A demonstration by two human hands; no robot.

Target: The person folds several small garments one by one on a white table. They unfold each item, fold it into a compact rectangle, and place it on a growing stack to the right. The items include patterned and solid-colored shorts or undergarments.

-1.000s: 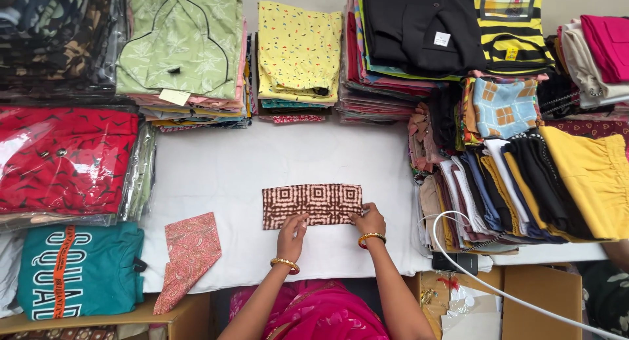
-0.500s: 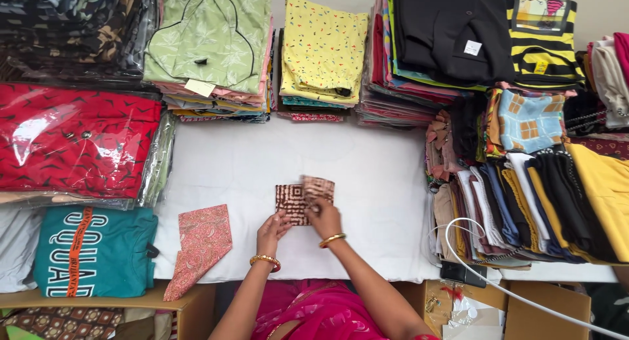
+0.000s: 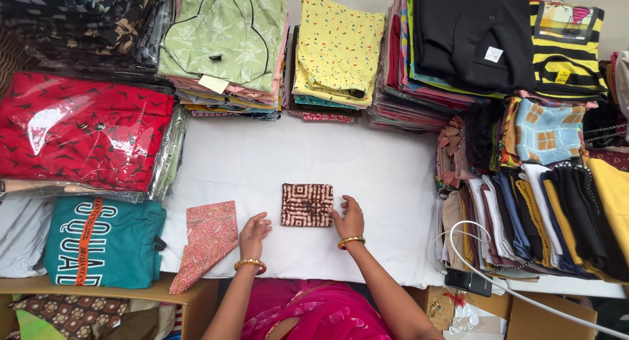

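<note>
**K:** White cloth-covered table (image 3: 262,163), ringed by stacks of folded garments — some in glossy plastic sleeves. What's in the middle?

**R:** Brown-and-cream patterned cloth (image 3: 307,205), folded to a small flat square, geometric print. Half a second ago it was a loose, uneven fold under both hands; a second ago, a long strip.

**K:** Hands?

**R:** Right hand (image 3: 349,219) flat, fingers on the square's right edge. Left hand (image 3: 253,232) open, just left of the square, gripping nothing. Pink paisley cloth (image 3: 208,238) further left of the square.
</note>
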